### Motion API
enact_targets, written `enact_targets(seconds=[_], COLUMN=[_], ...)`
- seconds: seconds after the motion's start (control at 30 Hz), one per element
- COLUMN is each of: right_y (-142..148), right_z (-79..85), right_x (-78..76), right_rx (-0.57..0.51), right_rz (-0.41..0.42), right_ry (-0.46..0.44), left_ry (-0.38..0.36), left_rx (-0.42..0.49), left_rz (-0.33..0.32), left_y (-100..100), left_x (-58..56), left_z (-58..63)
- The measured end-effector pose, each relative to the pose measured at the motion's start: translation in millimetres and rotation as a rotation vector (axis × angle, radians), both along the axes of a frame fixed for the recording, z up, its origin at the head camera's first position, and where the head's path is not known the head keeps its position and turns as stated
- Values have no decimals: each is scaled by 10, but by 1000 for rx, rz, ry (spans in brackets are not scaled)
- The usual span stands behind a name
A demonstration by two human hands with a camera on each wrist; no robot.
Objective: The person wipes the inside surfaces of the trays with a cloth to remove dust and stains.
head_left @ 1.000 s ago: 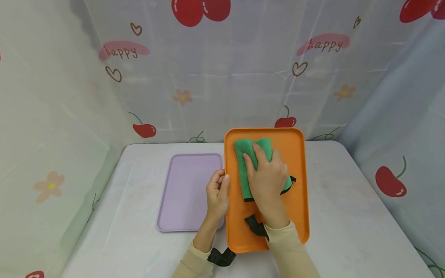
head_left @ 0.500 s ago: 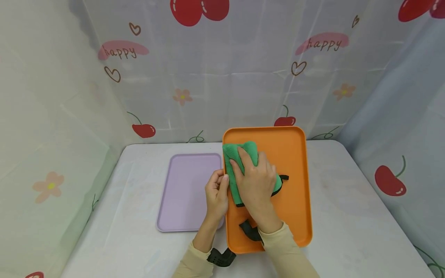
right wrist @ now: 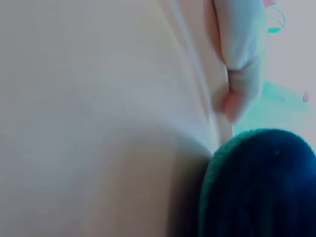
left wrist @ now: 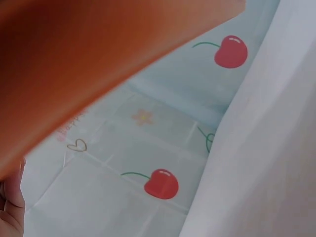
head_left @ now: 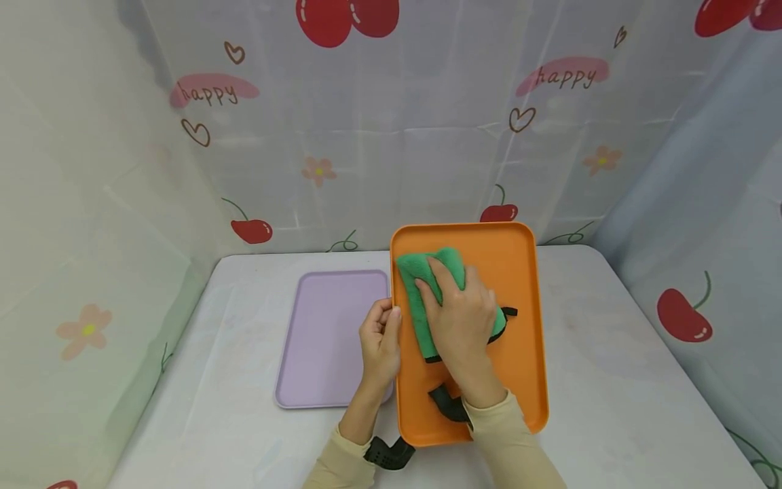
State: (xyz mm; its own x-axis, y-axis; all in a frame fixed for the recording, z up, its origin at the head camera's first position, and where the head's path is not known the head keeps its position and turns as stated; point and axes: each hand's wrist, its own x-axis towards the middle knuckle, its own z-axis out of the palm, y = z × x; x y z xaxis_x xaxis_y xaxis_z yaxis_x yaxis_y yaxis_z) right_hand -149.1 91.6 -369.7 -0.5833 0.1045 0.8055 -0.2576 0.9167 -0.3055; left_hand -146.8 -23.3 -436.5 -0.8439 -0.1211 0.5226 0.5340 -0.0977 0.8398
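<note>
An orange rectangular tray (head_left: 513, 272) is held tilted up above the table, its inner face toward the head camera. Thumb and fingers of my left hand (head_left: 380, 343) pinch its left rim. In the left wrist view the tray's underside (left wrist: 74, 64) fills the upper left, with part of that hand at the lower left edge. My right hand (head_left: 461, 319) grips a folded green cloth (head_left: 417, 285) with black edging and presses it on the tray's upper left area. In the right wrist view the cloth (right wrist: 212, 187) looks dark and close; the tray face is washed out.
A lilac tray (head_left: 330, 339) lies flat on the white table (head_left: 611, 380), left of the orange one and partly behind my left hand. Printed curtains (head_left: 397, 170) hang behind and at both sides. Black straps (head_left: 389, 454) sit at the wrists.
My right hand slid left and slightly down with the cloth to the tray's left rim, then back a little to the right. My left hand keeps its hold; the tray shifted slightly.
</note>
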Motion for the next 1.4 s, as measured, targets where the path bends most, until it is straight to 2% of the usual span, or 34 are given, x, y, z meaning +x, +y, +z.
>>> enact_targets(seconds=[0.17,0.33,0.7,1.0,1.4], right_y=[145,334,685,726,682], right_z=[3,21,33,6,-42], right_x=[1,-2,-9,-3,5], right_rx=[-28,-84,-169,-194,-246], right_rz=[-45,-110,-252,-245,-221], right_ry=[-26,-80,-169,-178,-211], left_ry=[-27,-16,-44,-13,-28], left_rx=[6,6,26,33,26], left_rz=[24,37,41,23,21], left_y=[-15,-34,-83,-81,-49], left_x=[3,-11,-2,-15,-17], left_z=[5,3,57,40,19])
